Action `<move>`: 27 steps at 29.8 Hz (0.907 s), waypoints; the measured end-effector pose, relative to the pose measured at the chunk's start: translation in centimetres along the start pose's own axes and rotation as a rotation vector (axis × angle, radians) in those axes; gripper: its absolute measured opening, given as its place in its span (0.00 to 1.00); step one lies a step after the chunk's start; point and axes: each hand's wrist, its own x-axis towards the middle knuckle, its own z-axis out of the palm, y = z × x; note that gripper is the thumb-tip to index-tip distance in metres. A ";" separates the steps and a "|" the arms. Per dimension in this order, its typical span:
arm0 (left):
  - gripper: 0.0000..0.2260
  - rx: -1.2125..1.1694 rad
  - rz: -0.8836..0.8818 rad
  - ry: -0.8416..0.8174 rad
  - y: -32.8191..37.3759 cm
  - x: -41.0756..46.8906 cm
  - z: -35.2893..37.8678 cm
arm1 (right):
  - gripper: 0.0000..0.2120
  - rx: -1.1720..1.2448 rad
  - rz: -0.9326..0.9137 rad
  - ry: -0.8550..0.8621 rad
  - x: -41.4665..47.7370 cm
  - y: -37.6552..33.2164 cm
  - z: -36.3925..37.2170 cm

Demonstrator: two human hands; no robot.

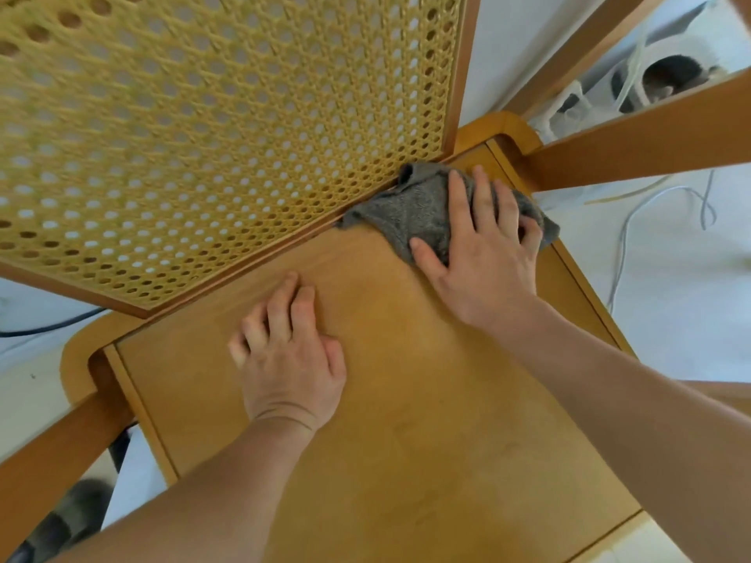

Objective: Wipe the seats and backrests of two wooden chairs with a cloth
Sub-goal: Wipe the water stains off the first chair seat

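Head view: cloth [410, 209] under right hand [483, 258]

Smooth white floor [670, 310] all around, bright, soft light. Thin white cables [650, 198] loop on floor at right. 1 thin black cable [40, 329] lies on floor at left. White round thing with dark hole [666, 75] top right, blurry. Dark grey blurry shape [69, 518] low in left corner.
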 end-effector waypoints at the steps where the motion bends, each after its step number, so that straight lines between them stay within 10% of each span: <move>1: 0.24 -0.002 0.001 -0.003 0.0 0.0 0.0 | 0.35 0.009 -0.049 0.052 -0.3 -0.2 -0.5; 9: 0.24 0.017 0.007 -0.006 -0.1 0.0 -0.1 | 0.24 -0.070 -0.704 -0.026 3.5 3.1 0.4; 19: 0.25 -0.011 0.001 0.008 0.0 0.0 -0.2 | 0.32 0.023 -0.027 -0.007 1.6 3.2 0.5; 27: 0.25 -0.005 0.001 -0.009 0.1 0.1 -0.3 | 0.28 -0.001 -0.147 -0.057 -1.7 6.2 -1.0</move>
